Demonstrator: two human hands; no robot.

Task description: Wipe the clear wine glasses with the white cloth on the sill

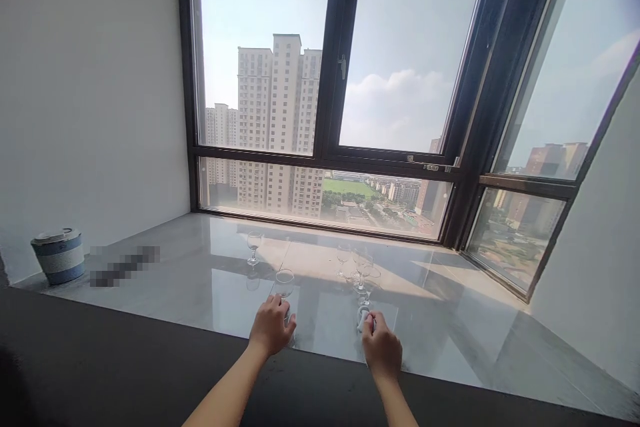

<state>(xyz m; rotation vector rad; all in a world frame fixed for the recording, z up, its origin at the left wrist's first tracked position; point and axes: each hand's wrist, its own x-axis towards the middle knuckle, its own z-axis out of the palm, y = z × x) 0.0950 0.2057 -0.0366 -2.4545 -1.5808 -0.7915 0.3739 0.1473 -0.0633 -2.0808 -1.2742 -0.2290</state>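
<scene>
My left hand (271, 325) is closed round the stem of a clear wine glass (285, 283) standing on the glossy grey windowsill (200, 287). My right hand (382, 347) is closed on a small pale object, perhaps a cloth (362, 319), near the sill's front edge. Just beyond it stand several more wine glasses (363, 271) in a cluster. One glass (254, 245) stands apart, farther back on the left.
A blue and white round container (59, 255) sits at the sill's far left by the white wall. A large dark-framed window (330, 107) runs along the back and right. A dark ledge (100, 360) borders the sill in front.
</scene>
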